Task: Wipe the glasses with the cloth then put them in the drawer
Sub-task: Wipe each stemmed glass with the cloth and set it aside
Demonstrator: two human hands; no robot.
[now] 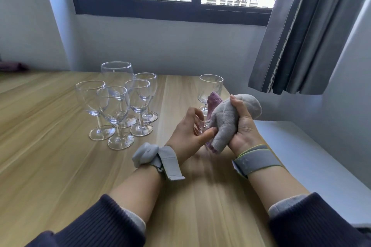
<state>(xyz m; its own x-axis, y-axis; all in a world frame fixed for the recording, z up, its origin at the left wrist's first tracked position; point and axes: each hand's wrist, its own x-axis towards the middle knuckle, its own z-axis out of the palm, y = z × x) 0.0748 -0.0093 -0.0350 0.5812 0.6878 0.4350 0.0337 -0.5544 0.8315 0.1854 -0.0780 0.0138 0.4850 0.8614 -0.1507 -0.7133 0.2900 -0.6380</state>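
My left hand point(188, 132) grips the foot and stem of a clear stemmed glass point(199, 126) held sideways above the wooden table point(60, 156). The glass's bowl is hidden inside a grey and purple cloth point(226, 120), which my right hand point(244, 126) grips around it. Several clear wine glasses point(118, 104) stand upright in a cluster to the left. A ribbed stemmed glass point(210, 90) stands upright just behind my hands. No drawer is in view.
The table's right edge runs close to my right arm, with a lower white surface point(313, 156) beyond it. A grey curtain point(305, 32) hangs at the upper right, below a dark-framed window point(170, 10). A purple object point(12, 66) lies at the far left.
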